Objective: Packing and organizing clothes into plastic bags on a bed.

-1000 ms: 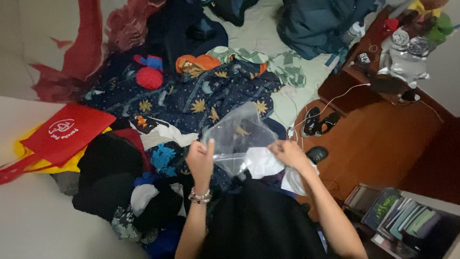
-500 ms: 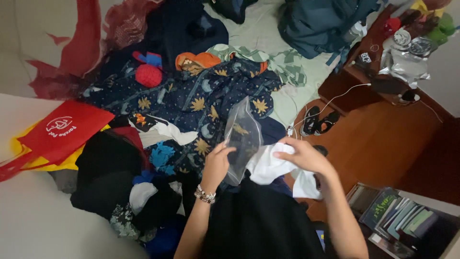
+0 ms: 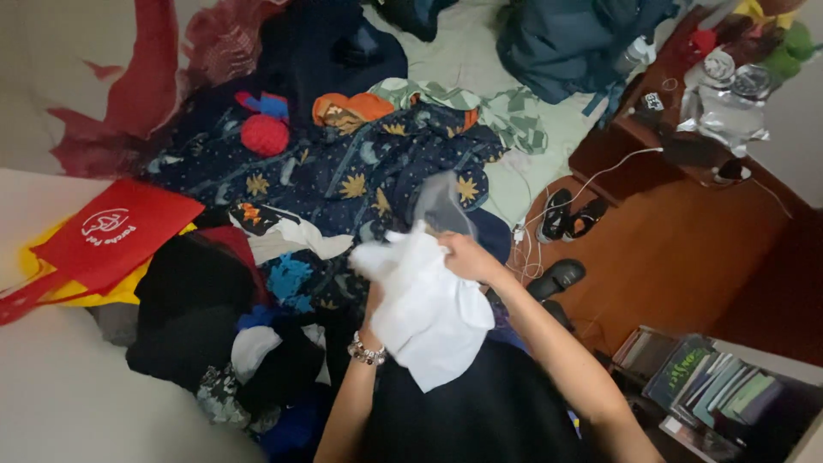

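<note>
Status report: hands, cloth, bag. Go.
Right hand gripping white cloth against clear plastic bag. Left hand hidden under cloth, beaded bracelet showing. Clothes pile close all around.

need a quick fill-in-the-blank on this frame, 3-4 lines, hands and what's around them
1. The right hand grips a ____ cloth.
2. The beaded bracelet sits on the ____ wrist.
3. The flat tote bag at the left is ____ on top, over yellow.
4. The dark blanket is printed with yellow ____.

Missing words: white; left; red; leaves
</note>
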